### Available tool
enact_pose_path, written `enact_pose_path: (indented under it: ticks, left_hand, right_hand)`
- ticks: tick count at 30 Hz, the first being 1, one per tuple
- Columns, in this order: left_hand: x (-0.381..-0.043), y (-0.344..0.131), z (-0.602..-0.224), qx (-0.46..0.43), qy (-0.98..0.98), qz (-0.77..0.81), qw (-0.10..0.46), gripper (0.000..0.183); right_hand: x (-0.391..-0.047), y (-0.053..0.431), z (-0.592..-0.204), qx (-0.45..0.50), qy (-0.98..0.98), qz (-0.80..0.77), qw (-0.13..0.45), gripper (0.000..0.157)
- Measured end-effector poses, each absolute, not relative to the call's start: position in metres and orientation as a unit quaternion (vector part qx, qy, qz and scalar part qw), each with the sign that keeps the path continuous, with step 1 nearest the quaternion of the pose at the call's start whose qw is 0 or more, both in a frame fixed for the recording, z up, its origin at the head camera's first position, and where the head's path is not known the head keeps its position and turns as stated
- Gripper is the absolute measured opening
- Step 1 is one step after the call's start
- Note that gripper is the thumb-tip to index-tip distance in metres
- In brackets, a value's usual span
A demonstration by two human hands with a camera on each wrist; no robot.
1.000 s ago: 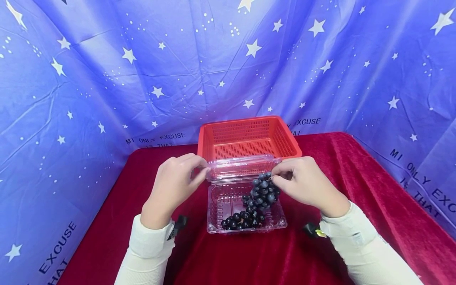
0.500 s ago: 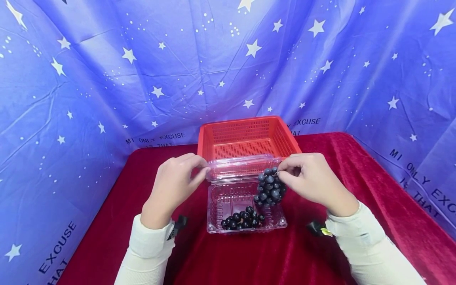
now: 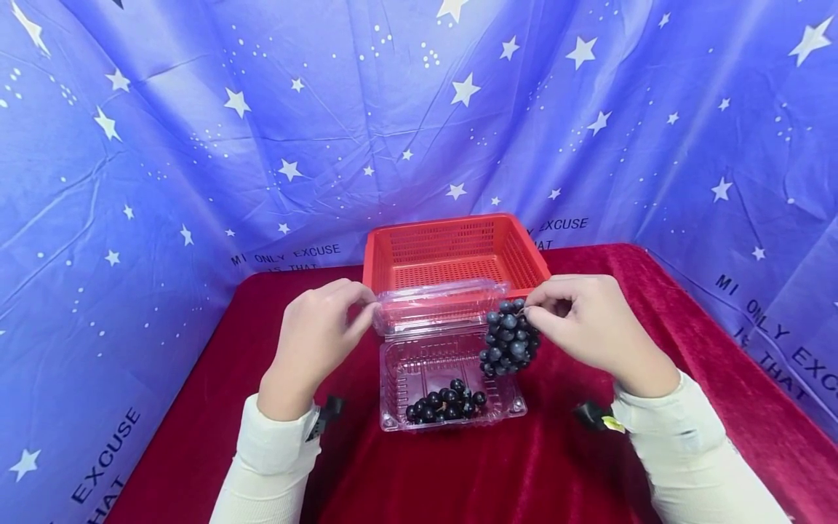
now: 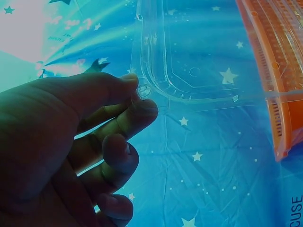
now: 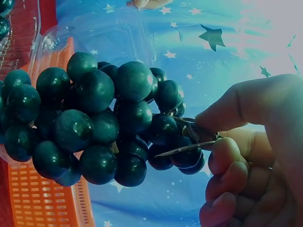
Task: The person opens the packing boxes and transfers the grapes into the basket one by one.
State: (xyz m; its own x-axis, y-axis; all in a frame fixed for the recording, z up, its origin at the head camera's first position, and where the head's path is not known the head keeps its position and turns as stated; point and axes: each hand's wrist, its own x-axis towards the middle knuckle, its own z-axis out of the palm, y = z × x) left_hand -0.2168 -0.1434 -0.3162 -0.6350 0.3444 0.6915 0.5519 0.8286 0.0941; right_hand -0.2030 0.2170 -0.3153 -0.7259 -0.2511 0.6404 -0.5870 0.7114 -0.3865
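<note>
My right hand (image 3: 589, 324) pinches the stem of a bunch of dark grapes (image 3: 509, 338), which hangs over the right side of a clear plastic clamshell box (image 3: 406, 371). In the right wrist view the stem (image 5: 189, 130) shows between thumb and fingers, with the grapes (image 5: 99, 123) spread out to the left. My left hand (image 3: 317, 335) pinches the left corner of the box's raised lid (image 3: 439, 306). Close up in the left wrist view, thumb and forefinger grip the lid corner (image 4: 144, 90). A second dark bunch (image 3: 445, 402) lies at the front of the box.
Directly behind the lid stands a red slatted basket (image 3: 537, 262), with nothing seen in it. Red velvet cloth (image 3: 419, 473) covers the table. A blue curtain with white stars (image 3: 393, 109) surrounds the back and sides.
My right hand has lifted the grape bunch up and to the right, apart from the bunch lying in the box. The left hand keeps its pinch on the lid, which has shifted slightly left.
</note>
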Motion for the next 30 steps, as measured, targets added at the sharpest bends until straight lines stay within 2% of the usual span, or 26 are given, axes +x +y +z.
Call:
enact_pose_path:
  ticks: [18,26,30]
  left_hand:
    - [-0.218,-0.143,-0.316,-0.248,-0.891,-0.155,0.348,0.005]
    - [-0.219,-0.145,-0.315,-0.242,-0.896,-0.15,0.34,0.005]
    - [-0.218,-0.147,-0.314,-0.24,-0.898,-0.156,0.335,0.005]
  right_hand:
    - [-0.201,0.225,-0.307,0.236,-0.873,0.306,0.298,0.027]
    - [-0.205,0.223,-0.296,0.228,-0.885,0.305,0.27,0.028]
    - [-0.21,0.223,-0.285,0.22,-0.894,0.293,0.257,0.023]
